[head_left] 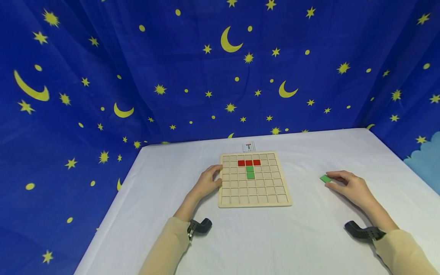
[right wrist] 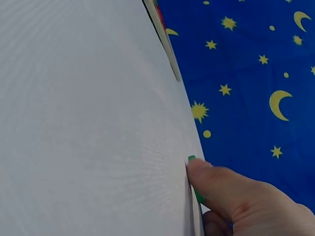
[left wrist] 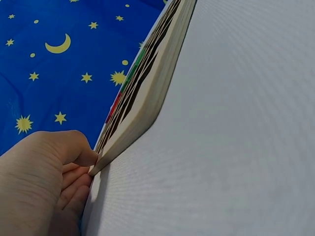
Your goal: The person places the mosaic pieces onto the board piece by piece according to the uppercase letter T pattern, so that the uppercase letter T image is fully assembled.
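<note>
A square wooden grid board lies on the table, with three red tiles in a row near its far side. Two green tiles run down toward me from the middle red one. My left hand holds the board's left edge, its thumb against the rim in the left wrist view. Well to the right of the board, my right hand pinches a green tile between thumb and fingers. Only a sliver of that tile shows behind the thumb in the right wrist view.
Just beyond the board lies a small pattern card with a red and green T-like figure. A white cloth covers the table. Behind it hangs a blue curtain with yellow stars and moons.
</note>
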